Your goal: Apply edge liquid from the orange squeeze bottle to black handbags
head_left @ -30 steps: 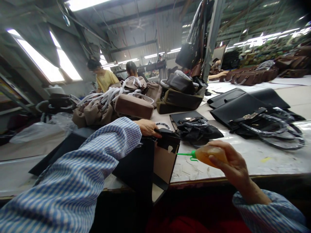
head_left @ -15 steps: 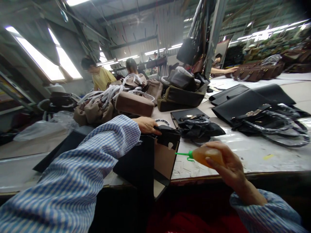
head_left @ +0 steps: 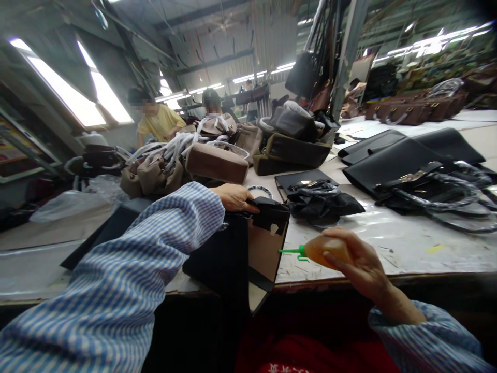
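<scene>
My left hand (head_left: 235, 199) is closed over the top edge of a black handbag (head_left: 217, 254), which lies at the table's front edge with one end overhanging. The bag's side panel stands open, and its tan inside (head_left: 262, 254) faces right. Held in my right hand (head_left: 361, 267) is a squeeze bottle (head_left: 324, 250) of amber liquid, probably glue, with a thin green nozzle. The bottle lies nearly level, its tip pointing left at the edge of the open panel. Whether the tip touches the panel I cannot tell.
Behind the bag are piled taupe handbags (head_left: 217, 161) with wrapped handles and dark olive bags (head_left: 295, 153). A small black bag (head_left: 306, 189) and larger black bags (head_left: 407, 160) lie to the right on the white table (head_left: 404, 248). A person in yellow (head_left: 161, 122) is across the table.
The bottle's nozzle has dropped slightly along the edge of the open panel. My left hand keeps its hold on the handbag. The camera view has shifted a little.
</scene>
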`<state>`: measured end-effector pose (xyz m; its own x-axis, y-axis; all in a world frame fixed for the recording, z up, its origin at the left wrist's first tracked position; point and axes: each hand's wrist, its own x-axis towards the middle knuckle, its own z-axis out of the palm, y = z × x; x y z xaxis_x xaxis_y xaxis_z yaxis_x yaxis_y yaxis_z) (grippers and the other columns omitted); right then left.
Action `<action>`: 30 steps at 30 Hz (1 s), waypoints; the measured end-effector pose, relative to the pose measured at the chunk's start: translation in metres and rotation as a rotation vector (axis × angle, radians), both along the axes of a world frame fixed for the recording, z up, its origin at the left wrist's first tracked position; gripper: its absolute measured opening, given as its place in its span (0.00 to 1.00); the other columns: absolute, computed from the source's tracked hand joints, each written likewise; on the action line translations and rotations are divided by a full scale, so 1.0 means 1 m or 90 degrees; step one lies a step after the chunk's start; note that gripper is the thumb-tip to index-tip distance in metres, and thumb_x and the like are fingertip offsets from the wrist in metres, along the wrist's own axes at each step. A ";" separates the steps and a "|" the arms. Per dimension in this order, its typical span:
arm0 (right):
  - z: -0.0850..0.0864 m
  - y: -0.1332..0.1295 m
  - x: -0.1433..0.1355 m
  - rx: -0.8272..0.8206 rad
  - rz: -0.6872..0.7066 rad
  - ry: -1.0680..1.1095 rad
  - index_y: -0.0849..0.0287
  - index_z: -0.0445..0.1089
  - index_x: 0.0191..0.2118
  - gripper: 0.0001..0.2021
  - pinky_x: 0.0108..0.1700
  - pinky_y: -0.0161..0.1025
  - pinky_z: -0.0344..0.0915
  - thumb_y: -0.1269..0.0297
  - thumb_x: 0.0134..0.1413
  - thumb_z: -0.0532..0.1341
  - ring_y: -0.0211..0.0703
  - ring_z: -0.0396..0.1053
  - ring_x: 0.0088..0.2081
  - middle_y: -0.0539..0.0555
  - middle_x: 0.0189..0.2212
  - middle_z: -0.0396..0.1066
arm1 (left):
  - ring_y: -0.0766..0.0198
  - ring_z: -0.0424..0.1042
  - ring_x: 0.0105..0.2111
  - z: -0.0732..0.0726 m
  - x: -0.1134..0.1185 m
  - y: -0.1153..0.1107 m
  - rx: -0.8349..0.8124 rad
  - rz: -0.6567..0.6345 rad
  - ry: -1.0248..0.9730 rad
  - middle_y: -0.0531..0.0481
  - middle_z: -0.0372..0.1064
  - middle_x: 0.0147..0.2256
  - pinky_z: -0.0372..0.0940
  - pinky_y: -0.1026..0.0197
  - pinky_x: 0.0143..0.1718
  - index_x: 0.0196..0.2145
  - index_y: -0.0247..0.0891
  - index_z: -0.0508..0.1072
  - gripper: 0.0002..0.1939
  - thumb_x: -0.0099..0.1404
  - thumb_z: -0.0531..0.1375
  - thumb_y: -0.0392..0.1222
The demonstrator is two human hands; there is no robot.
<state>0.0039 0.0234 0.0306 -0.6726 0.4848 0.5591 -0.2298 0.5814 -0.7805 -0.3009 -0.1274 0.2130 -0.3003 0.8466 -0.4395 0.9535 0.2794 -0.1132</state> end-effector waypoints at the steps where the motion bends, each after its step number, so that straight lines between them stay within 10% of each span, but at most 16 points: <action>1: 0.000 0.000 0.000 0.001 0.006 0.002 0.49 0.76 0.52 0.17 0.40 0.45 0.76 0.49 0.62 0.70 0.53 0.78 0.41 0.54 0.45 0.77 | 0.54 0.77 0.43 0.000 0.000 0.000 0.001 0.000 0.001 0.47 0.81 0.47 0.62 0.61 0.38 0.54 0.50 0.82 0.32 0.68 0.54 0.72; 30: -0.009 -0.018 0.009 0.007 0.083 -0.015 0.47 0.76 0.52 0.14 0.42 0.47 0.79 0.51 0.64 0.68 0.55 0.80 0.43 0.55 0.45 0.78 | 0.54 0.76 0.43 0.003 0.005 -0.007 0.017 0.019 0.025 0.47 0.81 0.46 0.62 0.60 0.40 0.55 0.50 0.82 0.32 0.68 0.55 0.71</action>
<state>0.0125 0.0053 0.0218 -0.7427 0.3866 0.5467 -0.2848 0.5565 -0.7805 -0.2960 -0.1343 0.2158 -0.3425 0.8481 -0.4042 0.9395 0.3115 -0.1424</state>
